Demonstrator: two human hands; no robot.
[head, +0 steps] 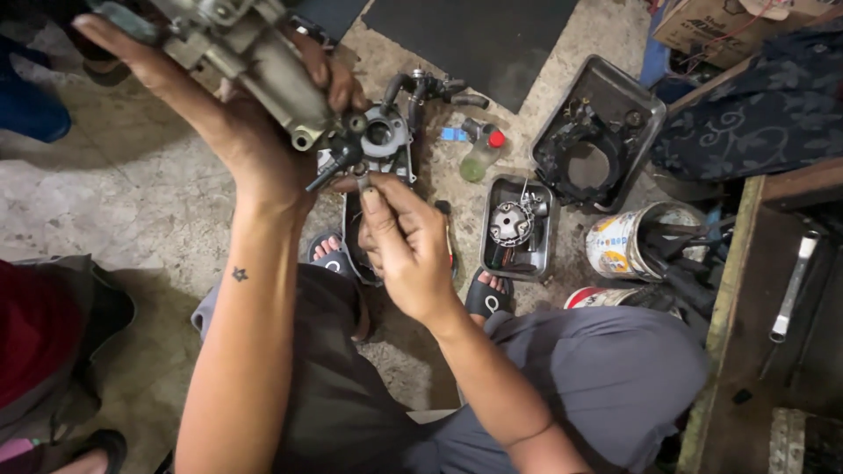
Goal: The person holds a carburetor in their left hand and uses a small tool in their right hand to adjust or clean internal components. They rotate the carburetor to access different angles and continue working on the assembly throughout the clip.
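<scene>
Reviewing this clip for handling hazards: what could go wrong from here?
1. The left hand holds the carburetor in mid-air over the concrete floor; a slip could drop it.
2. The right hand pinches a small part above the engine cover, not over the tray; dropped, it could be lost.
3. Sandalled feet sit right beneath.

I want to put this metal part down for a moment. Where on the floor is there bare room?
Bare concrete floor lies open at the left, outside the left hand holding the carburetor. Ahead, the black mat is bare too. It is crowded to the right of the right hand: small tray, big tray, green bottle and tool can sit close together.
</scene>
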